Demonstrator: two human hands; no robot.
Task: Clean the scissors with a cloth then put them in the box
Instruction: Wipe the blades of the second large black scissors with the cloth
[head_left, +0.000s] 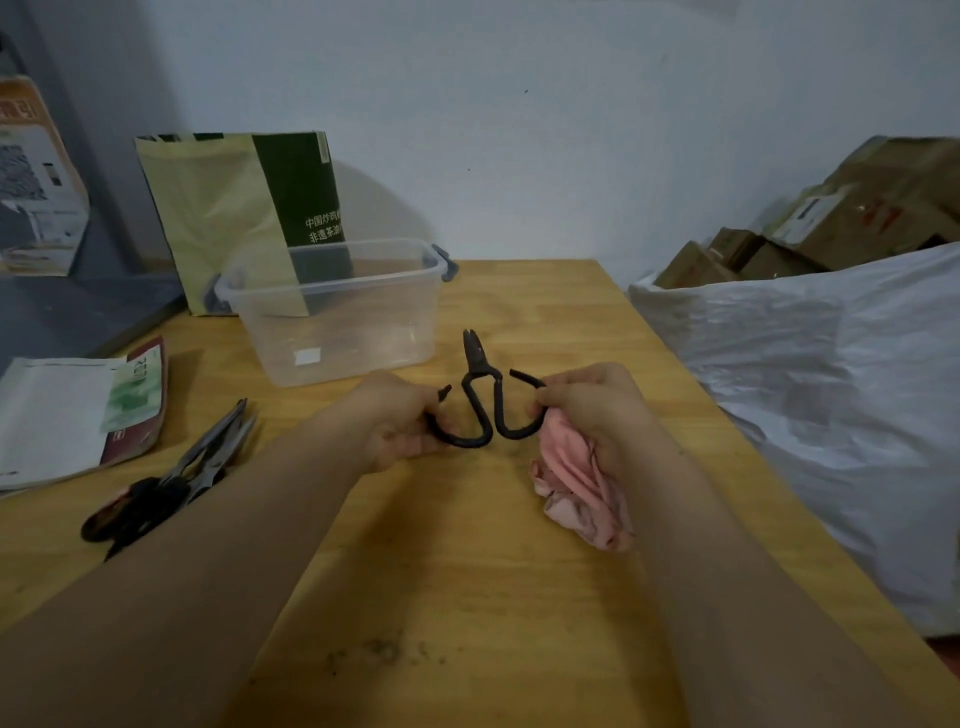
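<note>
Grasping scissors (476, 366) handles, left hand (399, 422) one, right hand (589, 402) other plus cloth (577, 491) (pink, bunched), box (363, 332) behind

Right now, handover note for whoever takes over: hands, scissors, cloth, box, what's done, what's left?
Left hand: grips the left handle loop of the black iron scissors.
Right hand: pinches the right handle loop, with the pink cloth bunched in the same hand.
Scissors: held over the wooden table, handles spread, blades pointing at the clear plastic box.
Box: lid off, no scissors in it.
Done: this pair picked up, cloth in hand. How far the wiping has got cannot be told.
Left: finish wiping, place the pair in the box. More black-handled scissors lie on the table at left.
</note>
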